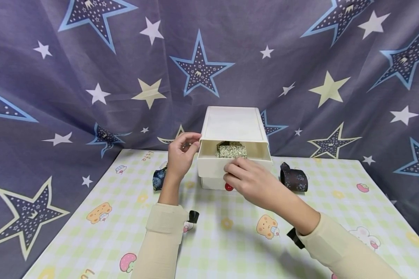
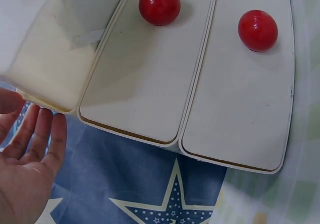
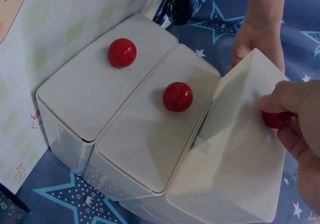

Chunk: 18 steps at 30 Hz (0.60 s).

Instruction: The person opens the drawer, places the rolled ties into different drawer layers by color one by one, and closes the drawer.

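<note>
Cream plastic makes up the small drawer cabinet (image 1: 232,128) that stands at the back of the table (image 1: 230,248), against the star-printed cloth (image 1: 73,77). Its top drawer (image 1: 230,164) is pulled out, and a folded green patterned cloth (image 1: 231,150) lies inside. The unit looks light, rigid and smooth-walled, so it would likely slide on the table under a pull unless it is steadied. The red knob (image 3: 276,119) on each drawer front is the natural place to take hold. The right hand (image 1: 253,180) is at the front of the open drawer, its fingers pinching that knob in the right wrist view. The left hand (image 1: 181,153) rests at the cabinet's upper left corner, fingers only lightly bent, bracing rather than gripping. Two lower drawers sit closed, each with its own red knob (image 3: 177,96). Dark rolled fabric pieces lie on the table to either side, one just left (image 1: 159,178) and one just right (image 1: 294,178) of the cabinet.
</note>
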{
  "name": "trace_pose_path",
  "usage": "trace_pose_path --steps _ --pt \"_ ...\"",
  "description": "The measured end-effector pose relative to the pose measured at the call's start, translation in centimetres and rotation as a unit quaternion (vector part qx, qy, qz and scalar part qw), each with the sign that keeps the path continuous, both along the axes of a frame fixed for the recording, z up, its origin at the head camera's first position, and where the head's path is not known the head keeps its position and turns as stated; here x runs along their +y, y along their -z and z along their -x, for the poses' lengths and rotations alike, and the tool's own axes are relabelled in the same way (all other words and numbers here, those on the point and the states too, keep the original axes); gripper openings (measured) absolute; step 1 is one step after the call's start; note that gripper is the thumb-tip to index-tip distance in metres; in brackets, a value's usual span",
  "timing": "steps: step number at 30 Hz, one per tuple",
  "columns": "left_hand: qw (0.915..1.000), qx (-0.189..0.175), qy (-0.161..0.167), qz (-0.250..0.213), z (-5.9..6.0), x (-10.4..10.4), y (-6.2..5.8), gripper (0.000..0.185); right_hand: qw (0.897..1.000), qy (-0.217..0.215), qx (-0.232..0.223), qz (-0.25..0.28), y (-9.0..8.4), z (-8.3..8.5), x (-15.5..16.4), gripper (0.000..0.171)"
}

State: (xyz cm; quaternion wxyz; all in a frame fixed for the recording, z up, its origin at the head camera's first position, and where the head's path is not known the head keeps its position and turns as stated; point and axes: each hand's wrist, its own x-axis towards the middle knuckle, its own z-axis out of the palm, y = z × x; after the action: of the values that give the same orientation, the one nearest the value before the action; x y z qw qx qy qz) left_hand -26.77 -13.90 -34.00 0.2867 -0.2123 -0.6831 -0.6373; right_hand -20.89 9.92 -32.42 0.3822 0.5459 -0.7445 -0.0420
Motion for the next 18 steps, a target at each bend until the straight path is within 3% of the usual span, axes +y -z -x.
trace_pose_path --steps 18 --pt "1.0 0.002 -0.002 0.003 -0.1 0.0 -0.1 0.018 1.0 0.009 -0.027 0.01 0.1 1.2 -0.2 0.014"
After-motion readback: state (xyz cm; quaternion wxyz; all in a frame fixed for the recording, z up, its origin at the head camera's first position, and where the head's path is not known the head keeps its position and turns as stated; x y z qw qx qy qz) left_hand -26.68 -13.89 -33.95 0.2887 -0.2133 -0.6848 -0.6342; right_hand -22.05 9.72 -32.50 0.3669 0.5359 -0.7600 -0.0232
